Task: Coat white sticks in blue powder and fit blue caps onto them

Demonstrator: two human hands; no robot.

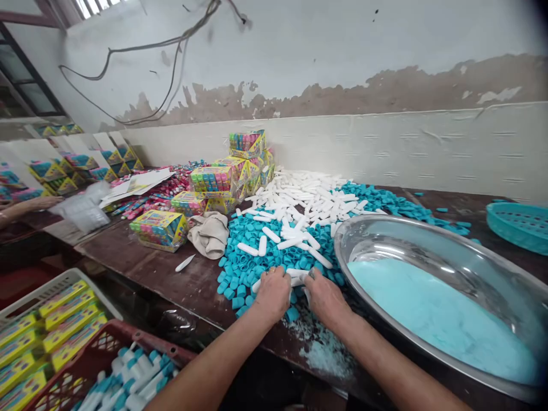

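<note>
My left hand (273,291) is closed round the left ends of a few white plastic tubes (296,274). At their other end my right hand (326,295) grips them too, fingertips pinched together and partly hidden. Both hands are low over the front of a heap of turquoise caps (244,242). More white tubes (308,194) lie loose on top of the caps and behind them. Just right of my right hand stands a large oval metal basin (363,228) with pale turquoise powder (428,302) in it. Some powder is spilled on the table below my hands.
A crumpled cloth (209,235) and wrapped yellow display packs (159,229) are at left. A red crate (115,337) of capped tubes and a white crate (64,279) of yellow boxes sit lower left. A turquoise basket (520,228) is at right. Another person's hand (40,204) shows far left.
</note>
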